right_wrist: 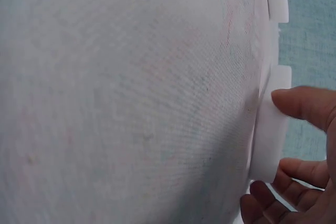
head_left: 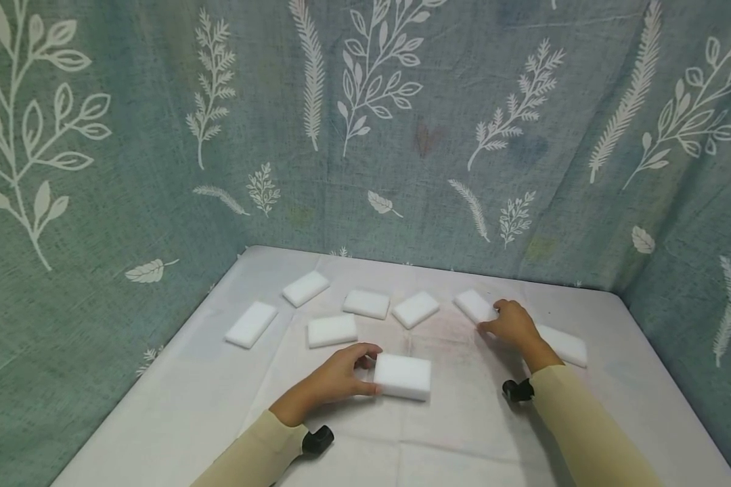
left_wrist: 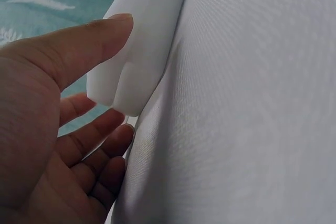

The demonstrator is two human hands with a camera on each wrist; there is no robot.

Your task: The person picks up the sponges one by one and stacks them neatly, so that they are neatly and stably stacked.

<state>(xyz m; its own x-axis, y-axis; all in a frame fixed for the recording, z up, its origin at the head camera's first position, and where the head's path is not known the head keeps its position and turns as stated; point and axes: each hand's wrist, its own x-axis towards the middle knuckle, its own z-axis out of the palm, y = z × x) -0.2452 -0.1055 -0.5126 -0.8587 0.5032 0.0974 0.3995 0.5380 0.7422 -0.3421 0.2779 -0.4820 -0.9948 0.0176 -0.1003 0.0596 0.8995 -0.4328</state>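
On white cloth [head_left: 457,433], left grip [head_left: 339,374] holding stacked blocks [head_left: 403,376], right grip [head_left: 514,327] pinching single block [head_left: 472,306]

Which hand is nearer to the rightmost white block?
Right. The right hand is just left of the rightmost white block, touching a far block; the left hand is farther left, at the frontmost block.

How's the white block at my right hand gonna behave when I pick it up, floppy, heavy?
The white block is probably light, given its matte, foam-like look. It likely holds its shape, since its edges run straight without sagging. Its broad, flat form makes rolling unlikely.
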